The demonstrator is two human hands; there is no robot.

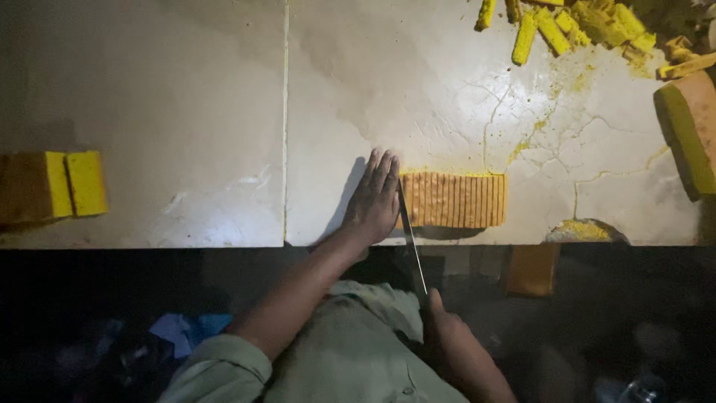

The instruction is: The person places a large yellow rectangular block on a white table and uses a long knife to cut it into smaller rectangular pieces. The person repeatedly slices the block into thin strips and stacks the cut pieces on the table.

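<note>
Lying flat, the sliced yellow-orange block (453, 199) shows fine parallel cuts.

Harsh central light on the pale slab (224, 112), glare (lower middle), dark murky foreground, soft blur throughout

Bare slab (171, 112) left; yellow bar pile (574, 26) crowds far right corner.

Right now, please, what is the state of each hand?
Left hand: open, flat on the counter, against the sliced yellow block.
Right hand: closed, holding the knife.
</note>
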